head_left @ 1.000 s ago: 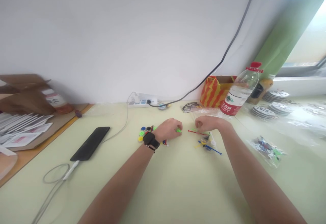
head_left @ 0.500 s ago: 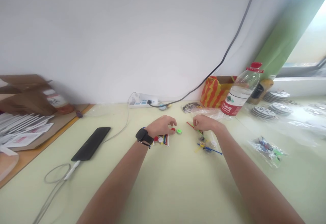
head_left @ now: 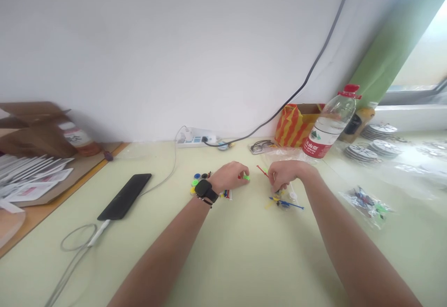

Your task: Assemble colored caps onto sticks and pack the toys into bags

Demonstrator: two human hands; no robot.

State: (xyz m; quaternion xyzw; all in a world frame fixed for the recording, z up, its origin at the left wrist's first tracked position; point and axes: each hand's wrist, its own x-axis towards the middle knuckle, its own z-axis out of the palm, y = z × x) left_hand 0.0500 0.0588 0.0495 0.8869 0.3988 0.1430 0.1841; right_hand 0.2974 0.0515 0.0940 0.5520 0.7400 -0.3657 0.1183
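Note:
My left hand (head_left: pixel 229 176), with a black watch (head_left: pixel 203 188) at its wrist, has its fingertips closed round a small green disc (head_left: pixel 246 177) at the table's middle. A bit of red shows beside it under the fingers. Beneath and left of that hand lie small coloured discs (head_left: pixel 194 183) and short coloured sticks (head_left: pixel 228 195), partly covered. Over a loose group of small plastic parts, my right hand (head_left: pixel 284 174) is pinched, its fingertips pointing down; what they hold is hidden. A red stick (head_left: pixel 262 170) lies just left of it, a blue stick (head_left: pixel 291 204) below.
A black phone (head_left: pixel 125 197) on a cable lies to the left. Behind are a power strip (head_left: pixel 196 141), glasses (head_left: pixel 261 146), a striped bag (head_left: pixel 293 128) and a large water bottle (head_left: pixel 323 130). A bag of parts (head_left: pixel 366 207) and stacked discs (head_left: pixel 361 153) are at right.
My left hand has shifted slightly right and closed its fingers on the green disc, uncovering discs at its left. My right hand has dipped a little toward the small parts.

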